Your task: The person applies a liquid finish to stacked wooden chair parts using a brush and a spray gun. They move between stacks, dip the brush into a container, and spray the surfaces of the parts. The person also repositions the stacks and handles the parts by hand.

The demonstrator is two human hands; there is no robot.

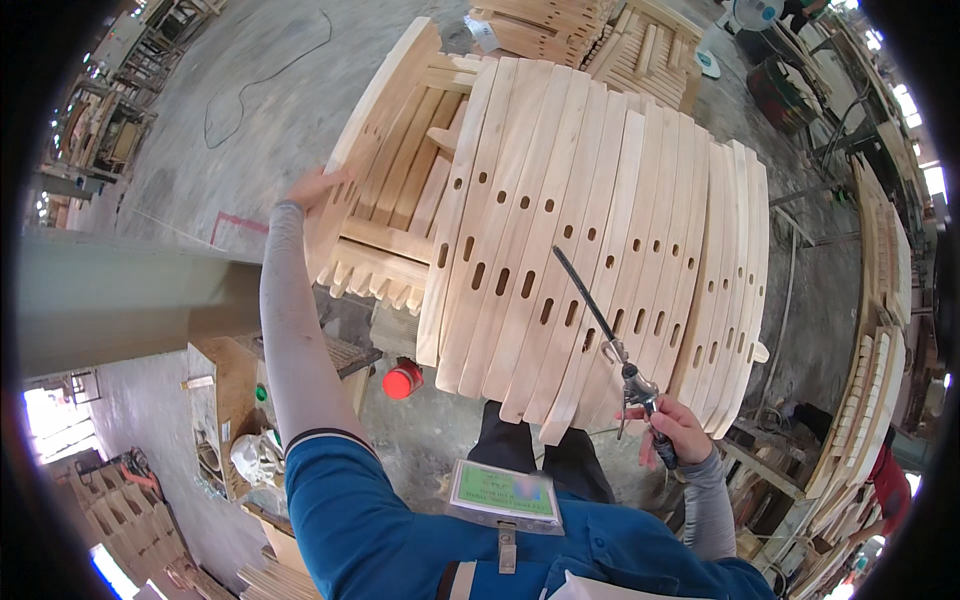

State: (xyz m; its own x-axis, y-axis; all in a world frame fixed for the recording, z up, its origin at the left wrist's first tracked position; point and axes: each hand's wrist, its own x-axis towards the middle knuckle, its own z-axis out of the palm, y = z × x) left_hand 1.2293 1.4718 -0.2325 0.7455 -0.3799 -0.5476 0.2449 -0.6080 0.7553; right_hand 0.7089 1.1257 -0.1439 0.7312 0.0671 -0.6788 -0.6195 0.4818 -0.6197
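My right hand (682, 432) is wrapped round the black handle of a trigger gun (640, 388), which has a metal body and a long thin dark nozzle. The nozzle points up and left over a row of pale wooden boards (560, 190) with oval slots cut in them. Off to the left, my left hand (316, 190) grips the outer edge of a wooden board (375, 125). That board stands beside several slats and rails laid next to the slotted row. Part of the left hand's grip is hidden behind the board.
A red container (403, 379) stands below the boards. At lower left is a wooden workbench (225, 405) with a plastic bag. More stacked wood (645, 50) is at the far side, beside a dark bin (783, 95). A cable (240, 95) lies on the floor. Another person's arm (888, 495) shows at right.
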